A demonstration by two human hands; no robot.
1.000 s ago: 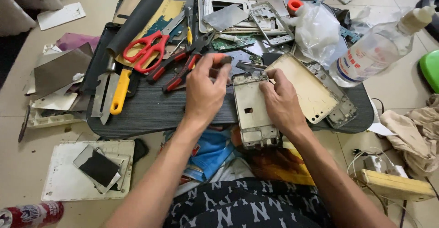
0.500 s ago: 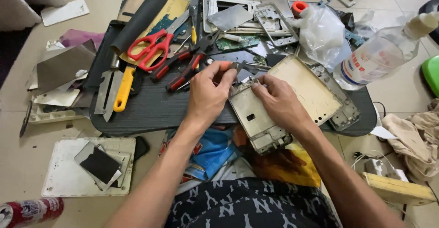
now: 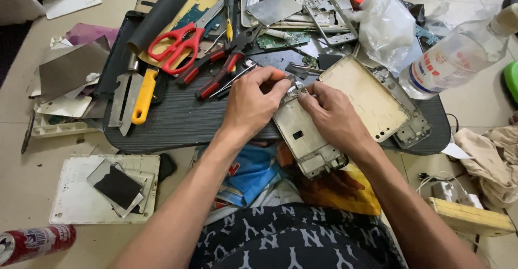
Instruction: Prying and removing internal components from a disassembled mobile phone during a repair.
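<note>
Working the top edge of a bare phone frame [image 3: 306, 139] w/ both hands: left hand [image 3: 252, 103] pinches a small orange-tipped tool at its upper corner, right hand [image 3: 333, 119] grips the frame, which lies tilted on the counter [image 3: 172, 119] edge. We judge it mostly stripped; gold back cover [image 3: 362, 96] lies just right of the frame, pliers [image 3: 224, 68] well up-left.

Bright, even overhead light, soft short shadows, mild glare on the plastic bottle [image 3: 458, 59], sharp focus throughout
</note>
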